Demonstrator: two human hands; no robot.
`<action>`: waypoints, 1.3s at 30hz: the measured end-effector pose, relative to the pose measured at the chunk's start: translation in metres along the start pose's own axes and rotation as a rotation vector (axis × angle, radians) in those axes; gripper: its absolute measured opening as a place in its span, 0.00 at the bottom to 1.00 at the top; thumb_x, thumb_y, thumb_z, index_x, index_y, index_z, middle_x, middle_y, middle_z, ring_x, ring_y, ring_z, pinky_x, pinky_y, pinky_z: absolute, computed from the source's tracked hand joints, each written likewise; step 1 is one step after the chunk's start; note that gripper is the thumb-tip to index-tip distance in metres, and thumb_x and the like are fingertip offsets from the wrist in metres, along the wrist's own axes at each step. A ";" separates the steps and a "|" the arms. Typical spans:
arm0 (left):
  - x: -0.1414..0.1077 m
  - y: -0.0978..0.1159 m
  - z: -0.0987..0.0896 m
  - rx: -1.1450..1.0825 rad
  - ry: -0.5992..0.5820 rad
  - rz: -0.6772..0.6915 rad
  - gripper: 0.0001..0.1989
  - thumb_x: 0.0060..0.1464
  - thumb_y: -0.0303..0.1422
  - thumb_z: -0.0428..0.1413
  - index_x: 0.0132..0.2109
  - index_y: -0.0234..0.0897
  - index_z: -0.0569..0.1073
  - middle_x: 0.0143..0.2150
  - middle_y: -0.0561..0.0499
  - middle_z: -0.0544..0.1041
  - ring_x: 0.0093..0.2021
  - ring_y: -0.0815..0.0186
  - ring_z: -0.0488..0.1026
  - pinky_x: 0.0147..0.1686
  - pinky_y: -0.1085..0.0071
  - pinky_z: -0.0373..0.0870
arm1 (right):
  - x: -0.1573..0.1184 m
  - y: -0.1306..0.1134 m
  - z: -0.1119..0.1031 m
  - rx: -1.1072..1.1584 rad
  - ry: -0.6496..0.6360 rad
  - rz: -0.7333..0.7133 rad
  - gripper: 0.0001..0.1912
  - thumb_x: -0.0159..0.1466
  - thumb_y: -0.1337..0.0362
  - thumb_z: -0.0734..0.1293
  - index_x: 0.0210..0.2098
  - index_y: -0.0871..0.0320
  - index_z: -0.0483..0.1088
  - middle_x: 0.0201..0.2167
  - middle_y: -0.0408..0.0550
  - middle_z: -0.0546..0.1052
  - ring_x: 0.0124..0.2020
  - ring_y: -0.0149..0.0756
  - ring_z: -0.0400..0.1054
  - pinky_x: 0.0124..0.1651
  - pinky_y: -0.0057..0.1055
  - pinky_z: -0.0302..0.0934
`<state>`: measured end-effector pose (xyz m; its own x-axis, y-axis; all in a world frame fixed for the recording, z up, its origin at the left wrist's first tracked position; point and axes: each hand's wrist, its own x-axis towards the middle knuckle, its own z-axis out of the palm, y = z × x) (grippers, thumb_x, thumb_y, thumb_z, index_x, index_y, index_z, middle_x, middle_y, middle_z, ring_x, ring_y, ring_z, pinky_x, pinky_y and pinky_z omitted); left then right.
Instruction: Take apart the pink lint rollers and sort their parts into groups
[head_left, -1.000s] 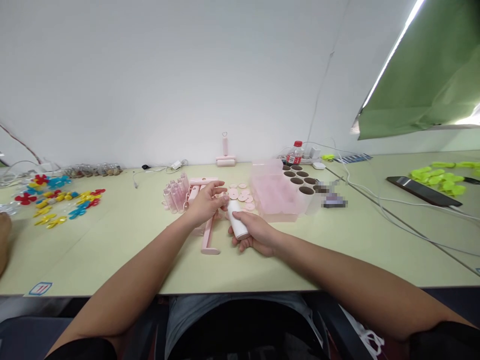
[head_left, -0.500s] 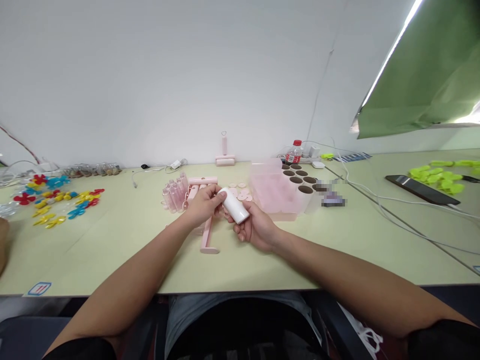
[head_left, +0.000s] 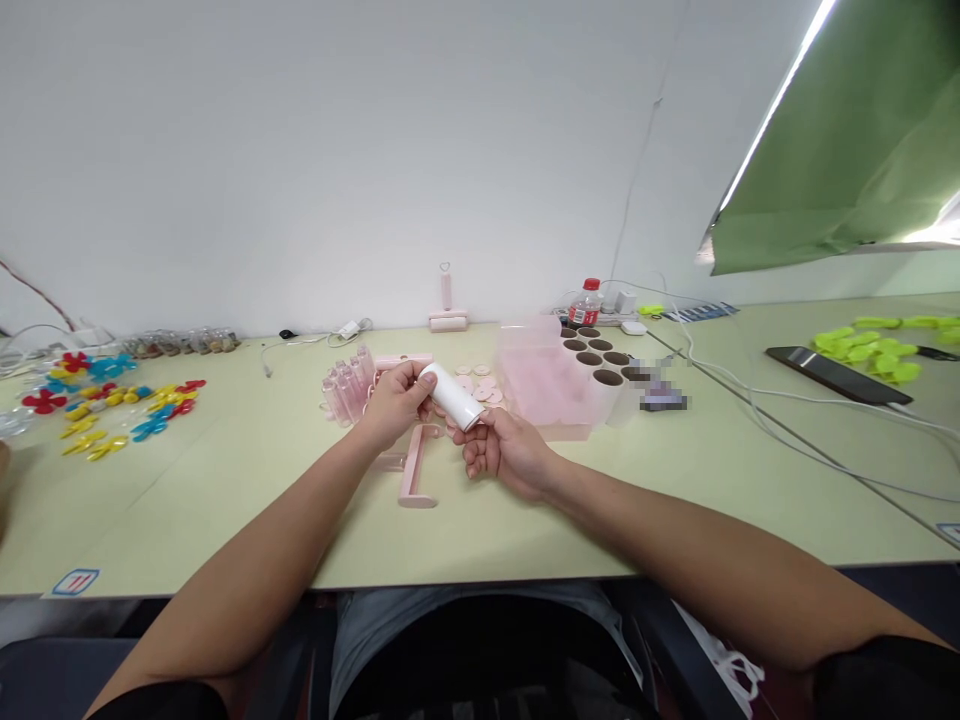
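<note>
A white sticky lint roll [head_left: 454,398] is tilted in the air between my two hands, above the table. My left hand [head_left: 397,400] grips its upper left end, thumb on top. At the lower right end, my right hand [head_left: 511,448] pinches the roll's edge between thumb and forefinger, with its other fingers curled below. Under the hands lies a pink lint roller frame [head_left: 409,470]. Several clear pink handles [head_left: 349,388] stand left of my left hand. Beyond the roll, round pink discs [head_left: 484,385] lie scattered on the table.
A translucent pink bin [head_left: 536,385] sits to the right, beside several upright lint rolls [head_left: 607,378] with brown cores. An assembled lint roller [head_left: 448,310] leans against the wall. Further off are a red-capped bottle [head_left: 585,305], a phone [head_left: 836,375], a white cable [head_left: 795,408] and coloured plastic pieces [head_left: 154,422].
The white roll has shifted slightly up and left and lies flatter. My left hand has moved a little left with it, while my right fingers have loosened and slid to its end.
</note>
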<state>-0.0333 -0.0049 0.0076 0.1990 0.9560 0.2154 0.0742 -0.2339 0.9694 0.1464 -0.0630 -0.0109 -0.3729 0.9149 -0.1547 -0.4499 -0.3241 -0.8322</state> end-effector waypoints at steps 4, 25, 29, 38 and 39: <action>-0.001 0.002 0.001 0.014 0.011 0.022 0.21 0.48 0.49 0.62 0.37 0.35 0.70 0.20 0.56 0.71 0.19 0.72 0.67 0.20 0.75 0.66 | -0.001 0.000 -0.001 0.037 0.013 0.051 0.11 0.65 0.66 0.55 0.39 0.62 0.68 0.27 0.51 0.77 0.19 0.34 0.68 0.22 0.32 0.68; -0.010 0.017 0.008 -0.340 -0.139 -0.115 0.20 0.42 0.43 0.68 0.31 0.34 0.69 0.20 0.54 0.72 0.17 0.74 0.66 0.17 0.78 0.64 | -0.005 0.002 -0.008 -0.472 0.048 -0.523 0.34 0.55 0.58 0.74 0.58 0.49 0.59 0.49 0.49 0.69 0.31 0.32 0.68 0.29 0.32 0.67; -0.014 0.019 0.008 -0.305 -0.191 -0.068 0.19 0.42 0.43 0.69 0.29 0.34 0.71 0.21 0.56 0.71 0.18 0.75 0.65 0.19 0.77 0.65 | -0.019 -0.023 -0.006 -0.697 0.087 -0.536 0.18 0.58 0.56 0.70 0.46 0.54 0.68 0.44 0.49 0.72 0.32 0.34 0.68 0.31 0.32 0.64; -0.028 0.025 0.020 -0.158 -0.192 0.025 0.25 0.48 0.44 0.65 0.51 0.39 0.73 0.32 0.52 0.75 0.27 0.69 0.72 0.27 0.72 0.70 | -0.038 -0.084 0.003 -1.124 0.034 -0.339 0.32 0.55 0.65 0.70 0.58 0.49 0.60 0.35 0.45 0.75 0.30 0.37 0.70 0.27 0.29 0.62; -0.029 0.027 0.020 -0.116 -0.156 0.035 0.27 0.49 0.45 0.64 0.54 0.39 0.72 0.31 0.52 0.75 0.27 0.69 0.72 0.27 0.72 0.70 | -0.040 -0.097 0.000 -1.159 0.088 -0.354 0.32 0.54 0.65 0.69 0.58 0.49 0.61 0.36 0.46 0.76 0.29 0.36 0.70 0.27 0.29 0.62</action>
<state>-0.0172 -0.0424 0.0247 0.3489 0.9068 0.2368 -0.0468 -0.2354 0.9708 0.2051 -0.0681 0.0757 -0.2997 0.9370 0.1795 0.4939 0.3133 -0.8111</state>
